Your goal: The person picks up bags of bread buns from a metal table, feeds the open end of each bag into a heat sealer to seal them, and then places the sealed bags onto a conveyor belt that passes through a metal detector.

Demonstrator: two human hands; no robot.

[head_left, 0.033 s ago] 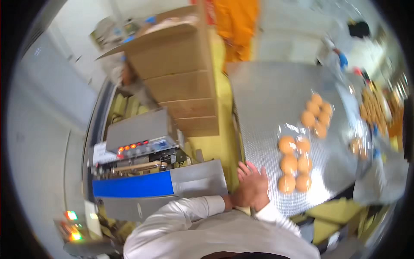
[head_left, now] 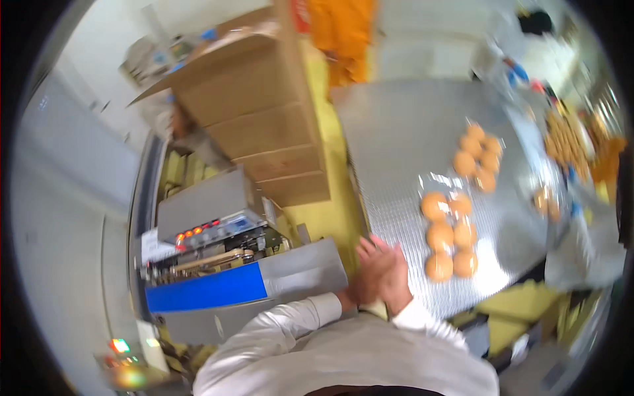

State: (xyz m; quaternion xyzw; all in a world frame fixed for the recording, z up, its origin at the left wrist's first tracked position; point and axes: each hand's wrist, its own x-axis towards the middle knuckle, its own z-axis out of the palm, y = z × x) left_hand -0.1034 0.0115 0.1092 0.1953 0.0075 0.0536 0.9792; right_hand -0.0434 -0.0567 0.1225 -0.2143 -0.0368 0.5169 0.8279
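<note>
My two hands meet in front of my body, at the near left corner of the metal table [head_left: 409, 119]. My right hand [head_left: 394, 278] points up and to the left, its fingers stretched out and partly apart. My left hand [head_left: 358, 288] presses against it from the left; its fingers are mostly hidden and blurred. I see nothing held in either. Just right of them lies a clear bag of round orange-brown buns [head_left: 440, 235], in two rows. Farther back is a second bag of similar buns [head_left: 464, 163]. No hand touches the bags.
At left stands a machine [head_left: 201, 201] with lit red indicators and a blue belt [head_left: 205, 288]. A tall open cardboard box [head_left: 254, 86] rises behind it. Orange cloth [head_left: 343, 36] hangs beyond. More bagged goods [head_left: 547, 201] and stick-like brown items [head_left: 564, 142] line the right side.
The view has shifted slightly, so the table, bags and box sit a little higher and farther left. My hands stay together, their fingers moved slightly. The bun bags have not visibly moved on the table.
</note>
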